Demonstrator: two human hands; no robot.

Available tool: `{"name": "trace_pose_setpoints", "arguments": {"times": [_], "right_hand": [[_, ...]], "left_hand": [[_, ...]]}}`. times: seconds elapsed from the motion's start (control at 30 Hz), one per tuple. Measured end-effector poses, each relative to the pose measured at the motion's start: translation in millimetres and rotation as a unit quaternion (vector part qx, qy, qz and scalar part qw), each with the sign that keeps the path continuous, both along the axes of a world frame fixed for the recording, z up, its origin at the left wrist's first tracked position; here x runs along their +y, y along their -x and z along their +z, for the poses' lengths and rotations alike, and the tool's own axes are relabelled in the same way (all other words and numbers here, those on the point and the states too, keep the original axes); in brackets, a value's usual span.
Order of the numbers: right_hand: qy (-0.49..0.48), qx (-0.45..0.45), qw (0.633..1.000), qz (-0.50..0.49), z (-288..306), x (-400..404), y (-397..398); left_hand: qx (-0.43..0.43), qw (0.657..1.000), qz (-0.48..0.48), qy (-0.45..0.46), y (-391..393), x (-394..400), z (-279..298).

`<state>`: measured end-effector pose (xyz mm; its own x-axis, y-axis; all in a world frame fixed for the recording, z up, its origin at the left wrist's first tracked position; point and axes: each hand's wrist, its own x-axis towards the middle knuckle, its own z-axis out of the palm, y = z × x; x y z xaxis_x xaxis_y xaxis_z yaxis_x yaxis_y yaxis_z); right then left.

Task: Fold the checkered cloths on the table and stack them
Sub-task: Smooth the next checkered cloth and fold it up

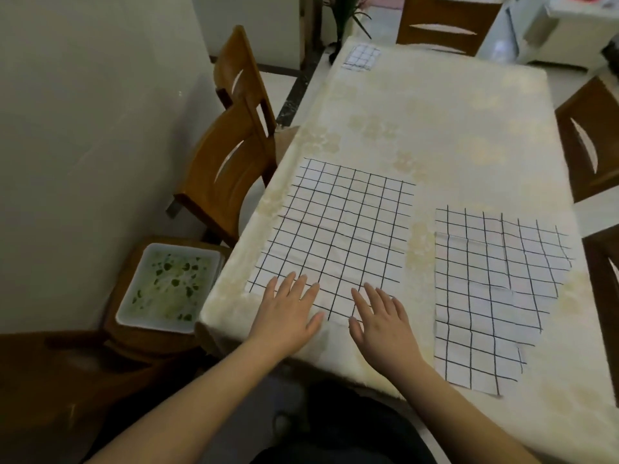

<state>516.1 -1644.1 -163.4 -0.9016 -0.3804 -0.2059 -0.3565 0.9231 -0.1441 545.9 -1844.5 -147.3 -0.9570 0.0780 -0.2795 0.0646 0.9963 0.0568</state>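
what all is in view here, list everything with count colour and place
spread checkered cloth: 1, white with black grid, flat on the near left of the table
rumpled checkered cloths: overlapping layers, count unclear, white with black grid, near right of the table
folded checkered cloth: 1, white with dark grid, far left corner of the table
table: 1, covered in a cream floral tablecloth, centre
wooden chairs: at least 5, brown, around the table
square dish: 1, white with green pattern, on a chair seat to the left
plant: 1, green, beyond the far end
left hand: 1, flat, open, on the spread cloth's near edge
right hand: 1, flat, open, beside it
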Motion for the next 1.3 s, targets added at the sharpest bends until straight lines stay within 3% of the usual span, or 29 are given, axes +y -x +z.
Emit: {"name": "trace_pose_setpoints", "arguments": {"times": [0.3,0.5,0.73,0.97,1.3], "right_hand": [[0.042,-0.034,0.998,-0.036,-28,2,75],[0.049,-0.027,0.998,-0.025,-47,8,129],[0.0,-0.01,1.0,-0.02,-69,2,171],[0.032,0.058,0.996,-0.057,-92,-11,183],[0.03,0.155,0.986,-0.053,-101,-4,185]], "left_hand": [[0.052,0.998,-0.033,-0.002,77,-5,-30],[0.098,0.986,-0.117,-0.061,138,-14,-55],[0.097,0.985,-0.135,-0.042,197,-32,-91],[0.061,0.982,-0.177,0.025,230,-49,-114],[0.114,0.976,-0.179,-0.039,226,-54,-115]]}}
